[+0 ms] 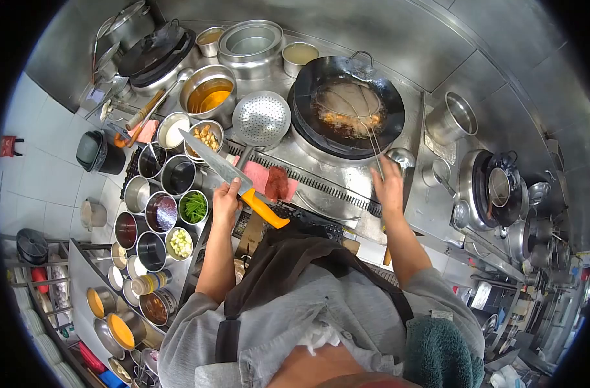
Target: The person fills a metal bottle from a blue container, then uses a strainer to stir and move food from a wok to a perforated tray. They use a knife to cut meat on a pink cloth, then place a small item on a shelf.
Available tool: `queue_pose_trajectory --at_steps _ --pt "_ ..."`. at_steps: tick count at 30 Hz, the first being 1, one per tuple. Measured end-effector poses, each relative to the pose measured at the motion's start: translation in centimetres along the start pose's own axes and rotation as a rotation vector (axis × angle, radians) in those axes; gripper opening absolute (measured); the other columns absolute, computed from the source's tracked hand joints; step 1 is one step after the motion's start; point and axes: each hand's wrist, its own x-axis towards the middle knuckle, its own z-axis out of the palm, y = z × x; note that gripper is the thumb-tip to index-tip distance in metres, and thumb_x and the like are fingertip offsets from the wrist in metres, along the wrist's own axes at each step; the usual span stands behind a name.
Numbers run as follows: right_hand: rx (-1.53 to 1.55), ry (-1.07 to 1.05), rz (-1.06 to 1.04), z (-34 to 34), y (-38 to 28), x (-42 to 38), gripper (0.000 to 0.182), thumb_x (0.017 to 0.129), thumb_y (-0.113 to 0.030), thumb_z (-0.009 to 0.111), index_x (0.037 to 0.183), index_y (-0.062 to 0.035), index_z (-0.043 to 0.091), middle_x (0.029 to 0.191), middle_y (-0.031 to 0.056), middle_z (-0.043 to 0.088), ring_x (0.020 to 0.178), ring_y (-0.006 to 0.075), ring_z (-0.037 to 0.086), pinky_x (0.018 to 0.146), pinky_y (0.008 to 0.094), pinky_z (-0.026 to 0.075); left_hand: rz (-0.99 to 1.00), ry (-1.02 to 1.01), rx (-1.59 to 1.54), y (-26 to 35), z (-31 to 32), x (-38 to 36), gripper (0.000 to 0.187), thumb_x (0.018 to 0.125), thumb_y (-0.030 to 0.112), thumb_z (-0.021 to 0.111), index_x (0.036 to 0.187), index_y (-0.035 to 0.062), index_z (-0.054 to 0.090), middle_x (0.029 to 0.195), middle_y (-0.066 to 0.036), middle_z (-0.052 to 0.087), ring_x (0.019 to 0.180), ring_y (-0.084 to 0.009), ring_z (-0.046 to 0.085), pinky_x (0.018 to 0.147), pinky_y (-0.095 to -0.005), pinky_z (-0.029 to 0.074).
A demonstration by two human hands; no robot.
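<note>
My left hand [226,199] is closed around a large knife [266,208] near where its blade meets the yellow handle. The blade points up and left, over the metal pots. My right hand [389,183] grips the thin handle of a wire skimmer [364,121], whose round head lies in the wok [304,116]. Browned pieces of food [351,122] bubble in oil around it. Between my hands, a dark red piece [277,183], perhaps meat or a cloth, lies beside a pink cloth [255,172] on the stove's front edge.
A perforated strainer [262,118] rests left of the wok. Further left stand a pot of amber liquid [210,96], a pot of chopped greens [194,207] and several other ingredient pots. A ladle [401,157] and a tall steel pot [451,119] are on the right.
</note>
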Motion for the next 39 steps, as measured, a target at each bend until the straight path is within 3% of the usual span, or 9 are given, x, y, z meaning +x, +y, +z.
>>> queue_pose_trajectory --at_steps 2,8,12,18,24,28,34,38,39 --pt "0.393 -0.239 0.26 -0.5 -3.5 -2.0 0.03 0.083 -0.018 0.066 0.107 -0.0016 0.064 0.096 0.0175 0.065 0.09 0.0313 0.063 0.08 0.038 0.049 0.003 -0.005 0.006 -0.3 0.6 0.4 0.026 0.092 0.027 0.056 0.093 0.002 0.064 0.075 -0.002 0.062 0.053 -0.0068 0.048 0.042 -0.0214 0.034" --pt "0.432 -0.502 -0.198 0.3 -10.2 -5.9 0.056 0.081 -0.039 0.067 0.12 -0.0005 0.055 0.108 0.0209 0.059 0.1 0.0377 0.058 0.089 0.0406 0.047 0.025 -0.18 -0.054 2.2 8.8 -2.1 0.028 0.094 0.028 0.053 0.089 0.0013 0.06 0.072 -0.003 0.059 0.05 -0.0085 0.047 0.042 -0.0226 0.034" --pt "0.374 -0.593 -0.027 -0.6 -10.7 -6.2 0.056 0.078 -0.029 0.068 0.121 0.0015 0.049 0.105 0.0238 0.059 0.097 0.0401 0.058 0.085 0.0441 0.047 0.001 -0.344 0.004 -2.4 11.9 -0.9 0.028 0.095 0.027 0.052 0.091 0.0006 0.06 0.075 -0.003 0.06 0.052 -0.0067 0.049 0.044 -0.0206 0.036" --pt "0.382 -0.43 0.249 -4.2 -7.4 -10.0 0.043 0.074 -0.015 0.065 0.112 0.001 0.052 0.093 0.0233 0.063 0.085 0.0403 0.061 0.076 0.0445 0.05 0.097 -0.536 0.103 -2.1 18.4 -5.1 0.033 0.094 0.032 0.055 0.086 0.0004 0.059 0.071 -0.005 0.058 0.051 -0.0078 0.048 0.043 -0.022 0.038" --pt "0.318 -0.041 0.492 -10.7 -0.9 -16.8 0.025 0.071 -0.017 0.067 0.09 -0.0022 0.059 0.073 0.0204 0.061 0.068 0.036 0.061 0.064 0.0421 0.049 0.428 -1.166 0.664 -1.1 25.8 -9.7 0.031 0.092 0.024 0.056 0.101 -0.0057 0.062 0.076 -0.007 0.065 0.064 -0.0122 0.061 0.059 -0.0267 0.049" --pt "0.3 0.154 0.801 -18.5 5.8 -22.0 0.028 0.072 -0.02 0.067 0.091 -0.0019 0.059 0.073 0.0217 0.061 0.069 0.0374 0.061 0.065 0.0424 0.048 0.373 -1.301 0.808 -4.1 30.0 -13.5 0.042 0.089 0.022 0.059 0.122 -0.0041 0.055 0.086 -0.01 0.067 0.075 -0.0127 0.064 0.068 -0.0265 0.05" --pt "0.055 0.375 1.214 -27.8 20.3 -35.9 0.028 0.073 -0.023 0.066 0.092 -0.0029 0.058 0.08 0.0239 0.062 0.08 0.0409 0.061 0.071 0.0458 0.048 0.068 -1.352 0.714 -10.2 39.0 -22.5 0.044 0.088 0.019 0.061 0.123 -0.0071 0.052 0.096 -0.011 0.066 0.078 -0.0131 0.064 0.059 -0.0222 0.047" --pt "0.117 0.131 1.999 -26.3 31.7 -53.9 0.024 0.079 -0.021 0.061 0.094 -0.0028 0.064 0.091 0.019 0.067 0.088 0.0324 0.065 0.077 0.0422 0.051 -0.058 -1.472 0.787 -13.9 45.1 -28.9 0.045 0.089 0.017 0.061 0.125 -0.007 0.05 0.101 -0.013 0.065 0.081 -0.0139 0.064 0.056 -0.0215 0.046" --pt "-0.049 0.046 1.956 -27.1 31.3 -58.0 0.024 0.08 -0.021 0.06 0.094 -0.0021 0.065 0.092 0.0181 0.068 0.087 0.0315 0.066 0.076 0.0419 0.052 -0.023 -1.541 0.814 -13.6 47.0 -31.0 0.046 0.088 0.017 0.062 0.125 -0.0082 0.05 0.102 -0.014 0.065 0.081 -0.0147 0.065 0.057 -0.0219 0.047"
